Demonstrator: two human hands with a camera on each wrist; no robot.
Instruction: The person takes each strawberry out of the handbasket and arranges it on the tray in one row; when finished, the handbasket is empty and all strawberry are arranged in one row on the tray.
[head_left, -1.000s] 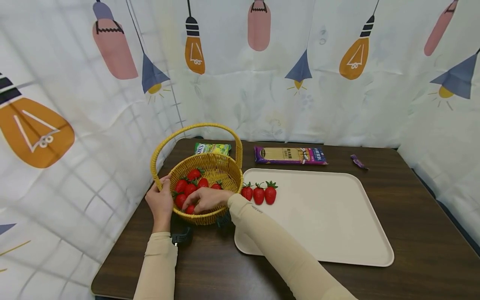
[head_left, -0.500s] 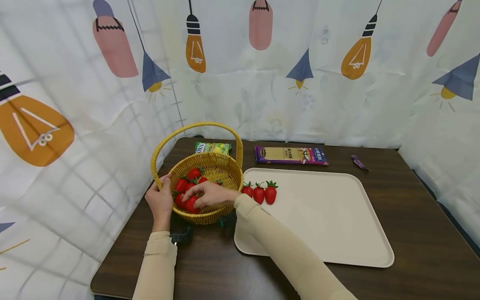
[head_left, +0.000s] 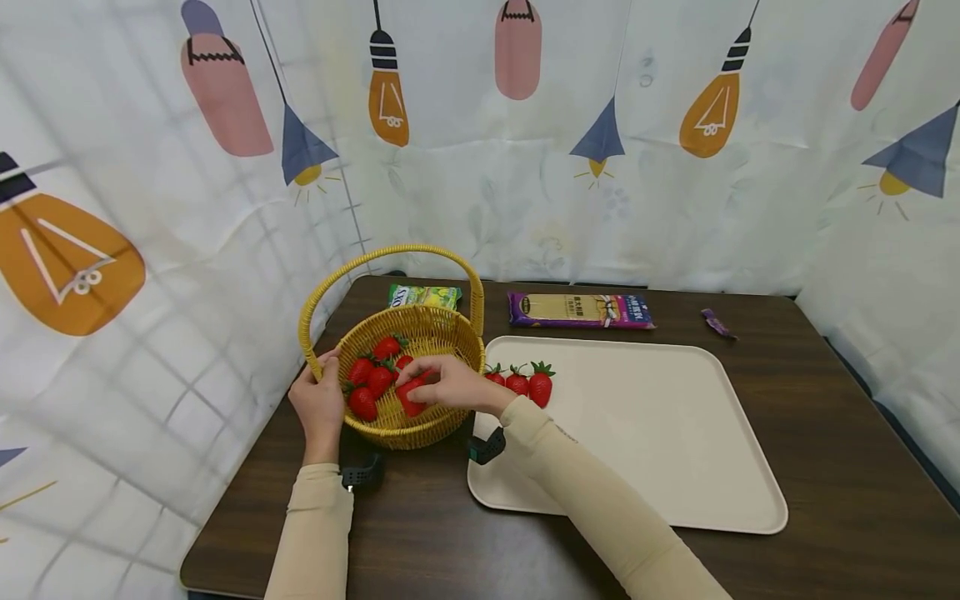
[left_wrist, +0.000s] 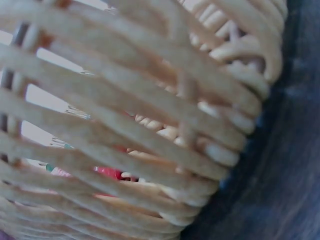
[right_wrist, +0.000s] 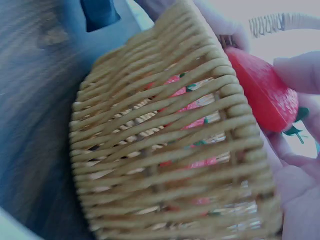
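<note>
A yellow wicker basket (head_left: 450,417) with a tall handle holds several red strawberries (head_left: 363,403), mostly on its left side. My left hand (head_left: 321,408) grips the basket's left rim at the foot of the handle. Over the right part of the basket, my right hand (head_left: 453,385) pinches one strawberry (head_left: 411,397) between thumb and fingers; the right wrist view shows that strawberry (right_wrist: 260,90) at the rim, its green leaves pointing down. Woven strands of the basket (left_wrist: 150,110) fill most of the left wrist view.
A cream tray (head_left: 637,433) lies right of the basket, with three strawberries (head_left: 540,388) in a row at its upper left. Behind are a green snack bag (head_left: 425,297), a purple and yellow packet (head_left: 581,310) and a small purple wrapper (head_left: 717,323). A patterned curtain surrounds the dark table (head_left: 420,533).
My right hand has lifted a strawberry from the front of the basket and moved right with it. My left hand stays on the rim.
</note>
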